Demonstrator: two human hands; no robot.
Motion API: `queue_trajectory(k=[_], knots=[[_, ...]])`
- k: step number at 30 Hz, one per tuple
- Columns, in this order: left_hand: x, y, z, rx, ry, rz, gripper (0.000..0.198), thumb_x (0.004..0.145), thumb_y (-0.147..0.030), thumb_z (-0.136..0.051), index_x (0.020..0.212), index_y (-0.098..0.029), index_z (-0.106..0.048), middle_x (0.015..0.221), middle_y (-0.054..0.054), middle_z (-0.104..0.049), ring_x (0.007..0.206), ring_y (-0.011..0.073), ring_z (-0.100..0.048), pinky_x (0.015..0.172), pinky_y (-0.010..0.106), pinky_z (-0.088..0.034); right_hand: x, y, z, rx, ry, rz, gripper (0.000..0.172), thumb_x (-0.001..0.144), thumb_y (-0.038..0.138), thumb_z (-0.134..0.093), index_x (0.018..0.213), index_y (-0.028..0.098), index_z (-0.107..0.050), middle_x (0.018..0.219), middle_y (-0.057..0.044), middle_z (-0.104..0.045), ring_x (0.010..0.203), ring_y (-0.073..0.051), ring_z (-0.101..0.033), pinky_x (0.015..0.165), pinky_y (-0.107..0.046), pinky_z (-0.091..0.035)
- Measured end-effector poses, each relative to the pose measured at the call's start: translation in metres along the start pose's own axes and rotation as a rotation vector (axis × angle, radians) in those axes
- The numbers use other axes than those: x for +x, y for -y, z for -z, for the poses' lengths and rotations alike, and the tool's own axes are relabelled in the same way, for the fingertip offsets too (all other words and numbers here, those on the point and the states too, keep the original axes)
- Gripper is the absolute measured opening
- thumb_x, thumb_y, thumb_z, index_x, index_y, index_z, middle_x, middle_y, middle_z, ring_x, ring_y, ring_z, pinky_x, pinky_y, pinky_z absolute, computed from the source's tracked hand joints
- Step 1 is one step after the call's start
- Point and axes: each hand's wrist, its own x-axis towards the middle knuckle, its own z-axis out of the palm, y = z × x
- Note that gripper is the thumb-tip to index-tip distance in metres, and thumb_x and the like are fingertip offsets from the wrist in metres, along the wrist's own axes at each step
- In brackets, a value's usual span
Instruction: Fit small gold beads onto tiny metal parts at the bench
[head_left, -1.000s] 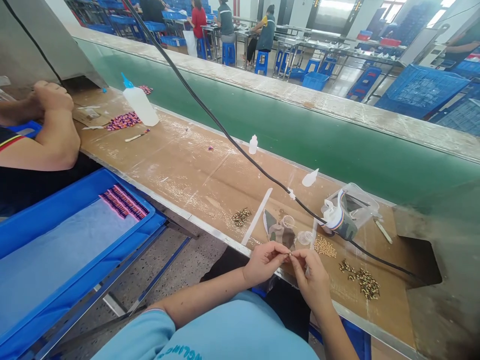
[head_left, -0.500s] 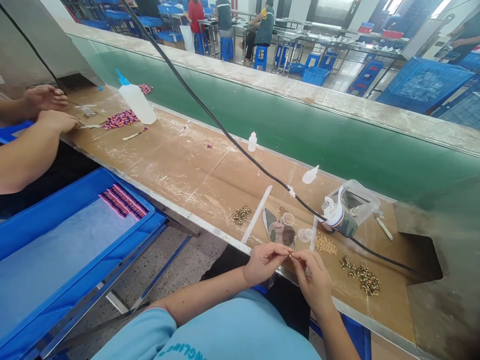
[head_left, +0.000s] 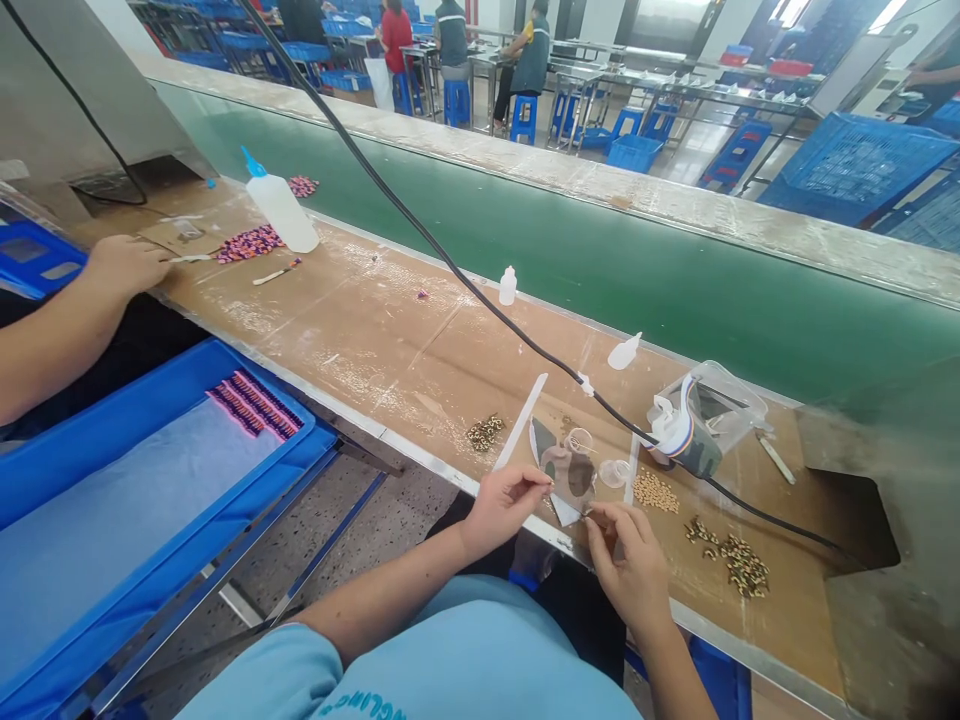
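Tiny piece (head_left: 552, 485): pale, gold-toned, exact form too small to make out; located near the front edge of the table (head_left: 352, 345), by camouflage cloth (head_left: 556, 464). My left hand (head_left: 501, 510) pinches it, thumb against fingertip. My right hand (head_left: 631, 562), apart from it, fingertip-grips a thin dark sliver (head_left: 585, 514).

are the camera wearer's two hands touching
Apart: the head view shows a gap between the left hand and the right hand, with the camouflage piece showing in it.
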Motion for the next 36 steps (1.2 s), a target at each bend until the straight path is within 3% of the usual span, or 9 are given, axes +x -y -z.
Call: queue_trajectory(k=[6,11,19,28,36], knots=[[0.008,-0.004,0.025,0.191,-0.091,-0.006,0.014,0.077,-0.031,-0.063,0.078,-0.018,-0.066,0.079,0.006,-0.068,0.074,0.0163,-0.063,0.072,0.027,-0.051,0.015,0.011,-0.012,-0.178,-0.039,0.143,0.019,0.088,0.034,-0.053,0.101,0.022,-0.061,0.092,-0.006,-0.065,0.081,-0.019,-0.058,0.073,-0.034,-0.043],[0.007,-0.010,0.032,0.391,0.008,-0.148,0.010,0.080,-0.023,-0.058,0.082,-0.021,-0.068,0.084,0.006,-0.071,0.081,0.0171,-0.064,0.078,0.028,-0.049,0.030,0.022,-0.032,-0.232,-0.036,0.196,0.019,0.089,0.032,-0.053,0.098,0.019,-0.063,0.092,-0.008,-0.067,0.080,-0.020,-0.057,0.075,-0.034,-0.042],[0.009,-0.007,0.038,0.545,0.068,-0.304,0.018,0.087,-0.020,-0.047,0.086,-0.019,-0.065,0.088,0.008,-0.071,0.086,0.0166,-0.065,0.079,0.028,-0.050,0.034,0.022,-0.049,-0.240,-0.092,0.135,0.017,0.092,0.024,-0.048,0.092,0.018,-0.064,0.083,-0.006,-0.067,0.071,-0.017,-0.058,0.067,-0.029,-0.043],[0.025,-0.008,0.035,0.732,0.344,-0.475,0.028,0.090,-0.016,-0.038,0.096,-0.016,-0.066,0.097,0.013,-0.068,0.095,0.0189,-0.062,0.085,0.028,-0.049,0.033,0.013,-0.049,-0.061,-0.136,0.096,0.023,0.095,0.020,-0.039,0.100,0.017,-0.061,0.088,-0.006,-0.067,0.080,-0.017,-0.059,0.071,-0.028,-0.045],[0.035,0.001,0.026,0.799,0.274,-0.642,0.025,0.093,-0.016,-0.035,0.092,-0.016,-0.059,0.088,0.009,-0.066,0.088,0.0154,-0.061,0.079,0.026,-0.052,0.032,0.012,-0.048,-0.087,-0.134,0.190,0.031,0.092,0.012,-0.039,0.111,0.020,-0.062,0.089,-0.006,-0.064,0.079,-0.016,-0.055,0.070,-0.028,-0.044]])
